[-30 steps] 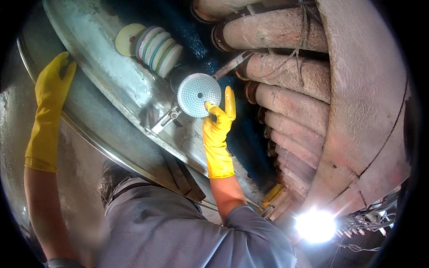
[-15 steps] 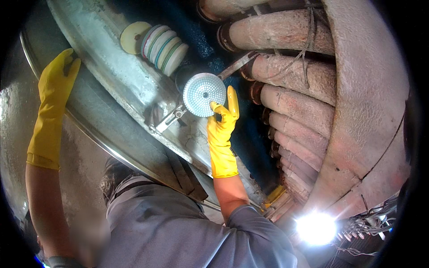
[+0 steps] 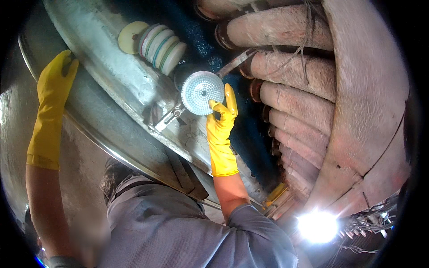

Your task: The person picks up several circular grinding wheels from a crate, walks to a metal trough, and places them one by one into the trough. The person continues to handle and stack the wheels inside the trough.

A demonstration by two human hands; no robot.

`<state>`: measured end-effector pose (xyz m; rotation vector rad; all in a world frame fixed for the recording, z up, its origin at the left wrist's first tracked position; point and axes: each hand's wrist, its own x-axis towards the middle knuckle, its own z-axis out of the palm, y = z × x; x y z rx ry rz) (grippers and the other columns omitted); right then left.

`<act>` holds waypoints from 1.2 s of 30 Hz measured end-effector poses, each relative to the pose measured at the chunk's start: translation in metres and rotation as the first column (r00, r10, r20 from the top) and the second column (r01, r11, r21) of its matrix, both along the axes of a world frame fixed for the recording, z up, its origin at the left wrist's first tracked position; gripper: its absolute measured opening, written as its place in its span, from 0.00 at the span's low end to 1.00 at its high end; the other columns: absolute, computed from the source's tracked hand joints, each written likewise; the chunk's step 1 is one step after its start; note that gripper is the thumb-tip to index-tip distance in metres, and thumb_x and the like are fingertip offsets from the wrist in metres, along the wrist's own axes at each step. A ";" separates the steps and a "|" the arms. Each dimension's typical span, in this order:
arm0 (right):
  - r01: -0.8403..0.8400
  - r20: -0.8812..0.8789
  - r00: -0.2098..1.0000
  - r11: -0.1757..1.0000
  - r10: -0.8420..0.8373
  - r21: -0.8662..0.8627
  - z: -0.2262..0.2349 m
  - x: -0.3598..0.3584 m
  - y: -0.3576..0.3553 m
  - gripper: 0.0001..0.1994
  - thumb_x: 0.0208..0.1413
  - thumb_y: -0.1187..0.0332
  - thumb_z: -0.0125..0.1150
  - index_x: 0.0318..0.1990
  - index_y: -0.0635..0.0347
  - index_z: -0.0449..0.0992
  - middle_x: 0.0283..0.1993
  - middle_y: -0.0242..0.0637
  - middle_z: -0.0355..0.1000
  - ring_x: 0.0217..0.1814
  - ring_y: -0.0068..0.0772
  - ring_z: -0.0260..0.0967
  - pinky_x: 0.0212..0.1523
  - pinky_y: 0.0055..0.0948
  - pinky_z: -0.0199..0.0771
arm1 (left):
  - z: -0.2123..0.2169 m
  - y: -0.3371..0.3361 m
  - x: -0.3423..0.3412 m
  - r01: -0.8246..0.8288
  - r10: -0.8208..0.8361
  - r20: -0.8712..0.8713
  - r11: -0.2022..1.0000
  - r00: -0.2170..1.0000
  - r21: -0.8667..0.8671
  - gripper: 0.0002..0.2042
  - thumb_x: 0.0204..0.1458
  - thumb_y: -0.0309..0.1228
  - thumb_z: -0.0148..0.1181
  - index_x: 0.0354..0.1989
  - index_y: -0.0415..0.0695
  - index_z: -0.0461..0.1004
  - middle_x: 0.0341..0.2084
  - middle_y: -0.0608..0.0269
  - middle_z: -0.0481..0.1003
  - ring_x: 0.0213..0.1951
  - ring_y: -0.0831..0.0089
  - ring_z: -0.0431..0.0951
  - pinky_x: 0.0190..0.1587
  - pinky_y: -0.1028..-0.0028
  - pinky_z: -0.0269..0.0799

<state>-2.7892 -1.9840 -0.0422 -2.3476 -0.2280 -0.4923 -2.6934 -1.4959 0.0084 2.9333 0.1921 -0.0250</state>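
My right hand (image 3: 220, 123), in a yellow rubber glove, pinches the lower right edge of a round white disc (image 3: 202, 93) with a dotted face, held up beside a metal bracket (image 3: 169, 118). My left hand (image 3: 54, 77), also in a yellow glove, lies flat against the rim of a large curved metal surface (image 3: 111, 80) at the upper left, holding nothing. Up on that metal surface, left of the held disc, sits a stack of similar round pads (image 3: 161, 47) with a yellowish one (image 3: 129, 36) at its end.
Thick dusty ribbed hoses (image 3: 286, 89) fill the upper right next to a big rounded wall (image 3: 371, 111). A bright lamp (image 3: 318, 225) glares at the lower right, with wires (image 3: 366, 223) beside it. A grey shirt (image 3: 178, 228) fills the bottom.
My right hand and the dotted disc have shifted slightly to the right. My left hand stays on the metal rim.
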 end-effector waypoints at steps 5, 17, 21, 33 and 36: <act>0.046 -0.073 0.997 0.988 -0.036 0.145 0.013 -0.004 0.002 0.19 0.49 0.79 0.78 0.46 0.50 0.78 0.76 0.57 0.64 0.77 0.56 0.65 0.75 0.44 0.62 | -0.005 0.010 -0.002 0.008 -0.008 0.001 1.000 1.000 -0.019 0.23 0.64 0.45 0.64 0.63 0.47 0.78 0.53 0.56 0.84 0.55 0.58 0.84 0.59 0.66 0.76; 0.684 -0.684 0.696 -0.088 -0.218 0.724 -0.029 -0.022 -0.058 0.20 0.66 0.67 0.65 0.63 0.56 0.70 0.60 0.43 0.72 0.63 0.52 0.73 0.58 0.57 0.83 | -0.019 0.020 0.005 -0.029 0.033 -0.037 0.994 0.999 0.104 0.24 0.65 0.48 0.63 0.66 0.52 0.77 0.56 0.60 0.82 0.58 0.60 0.82 0.63 0.65 0.74; 0.549 -0.600 0.795 -0.312 -0.092 0.776 -0.087 -0.008 -0.072 0.23 0.69 0.65 0.62 0.68 0.58 0.69 0.71 0.49 0.68 0.69 0.56 0.71 0.65 0.57 0.79 | -0.025 0.022 0.006 -0.076 0.075 -0.094 0.997 0.993 -0.005 0.24 0.66 0.49 0.62 0.66 0.54 0.76 0.58 0.62 0.82 0.60 0.63 0.81 0.64 0.66 0.73; 0.235 -0.345 0.933 -0.550 -0.105 0.801 -0.138 0.113 -0.074 0.28 0.72 0.50 0.59 0.71 0.55 0.68 0.72 0.41 0.69 0.71 0.52 0.70 0.71 0.56 0.74 | -0.020 0.026 0.008 -0.018 0.016 -0.088 1.000 0.996 -0.026 0.24 0.67 0.43 0.63 0.67 0.46 0.75 0.58 0.55 0.81 0.59 0.64 0.81 0.63 0.68 0.74; 0.210 -0.322 0.941 -0.565 -0.105 0.798 -0.137 0.127 -0.080 0.28 0.72 0.50 0.59 0.72 0.55 0.68 0.73 0.41 0.69 0.71 0.52 0.69 0.71 0.55 0.73 | -0.012 0.014 0.008 -0.047 0.051 -0.116 0.998 0.992 0.040 0.24 0.68 0.43 0.62 0.68 0.45 0.75 0.58 0.55 0.81 0.59 0.64 0.81 0.63 0.68 0.74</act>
